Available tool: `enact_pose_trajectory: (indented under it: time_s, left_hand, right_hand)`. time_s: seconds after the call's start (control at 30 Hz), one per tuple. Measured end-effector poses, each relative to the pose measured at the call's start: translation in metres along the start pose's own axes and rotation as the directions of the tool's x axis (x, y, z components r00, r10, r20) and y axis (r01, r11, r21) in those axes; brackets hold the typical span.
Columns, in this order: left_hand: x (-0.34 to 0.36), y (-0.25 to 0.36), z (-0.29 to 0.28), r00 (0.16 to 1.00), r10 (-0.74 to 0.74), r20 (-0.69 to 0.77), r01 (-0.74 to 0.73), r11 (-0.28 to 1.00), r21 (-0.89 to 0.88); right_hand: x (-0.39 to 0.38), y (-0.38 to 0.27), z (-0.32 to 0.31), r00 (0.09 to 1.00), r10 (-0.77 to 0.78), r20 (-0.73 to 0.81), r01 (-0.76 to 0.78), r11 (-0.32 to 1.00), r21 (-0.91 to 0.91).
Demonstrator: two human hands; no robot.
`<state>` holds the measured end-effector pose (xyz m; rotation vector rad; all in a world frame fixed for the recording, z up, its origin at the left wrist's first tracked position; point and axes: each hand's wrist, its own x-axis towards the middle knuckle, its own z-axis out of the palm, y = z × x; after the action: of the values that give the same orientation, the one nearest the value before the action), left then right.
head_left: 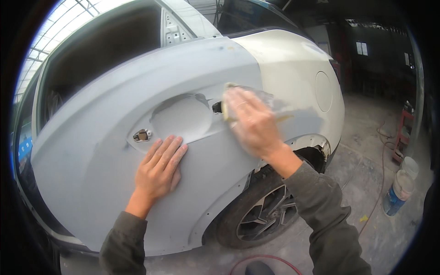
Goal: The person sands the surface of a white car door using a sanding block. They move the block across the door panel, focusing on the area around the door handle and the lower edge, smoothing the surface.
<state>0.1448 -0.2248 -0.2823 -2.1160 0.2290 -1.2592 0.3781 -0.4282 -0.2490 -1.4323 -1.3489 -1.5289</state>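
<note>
Head: right hand (252,123) blurred; pad (228,101) half-hidden

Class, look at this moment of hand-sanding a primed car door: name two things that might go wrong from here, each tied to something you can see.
1. The right hand presses a sanding pad beside the handle recess; it may round off the crease there.
2. The left hand lies flat and bare on the grey primed door, so skin oil may mark the surface.
</note>
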Motion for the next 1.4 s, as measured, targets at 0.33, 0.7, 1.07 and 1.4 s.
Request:
enact_pose_trajectory:
  time_s: [0.33, 0.7, 1.07, 1.4]
  left_hand:
    - [0.008, 0.005, -0.001, 1.000, 0.007, 0.025, -0.007, 1.000, -0.008]
    - [-0.056, -0.037, -0.024, 0.985, -0.139, 0.098, 0.128, 0.986, 0.107]
    - [-0.086, -0.042, -0.031, 0.974, -0.225, 0.020, 0.221, 0.968, 0.120]
    - [-0.134, -0.024, -0.006, 0.939, -0.330, -0.097, 0.341, 0.931, 0.133]
  right_hand:
    - [0.017, -0.016, 0.009, 0.997, -0.076, -0.015, 0.076, 0.997, -0.034]
    - [0.022, -0.068, 0.028, 0.996, -0.080, 0.037, 0.081, 0.996, -0.039]
    - [0.036, -0.131, 0.014, 0.988, -0.140, -0.068, 0.145, 0.986, 0.077]
    - [0.044, -0.238, 0.079, 0.972, -0.233, 0.006, 0.233, 0.971, 0.052]
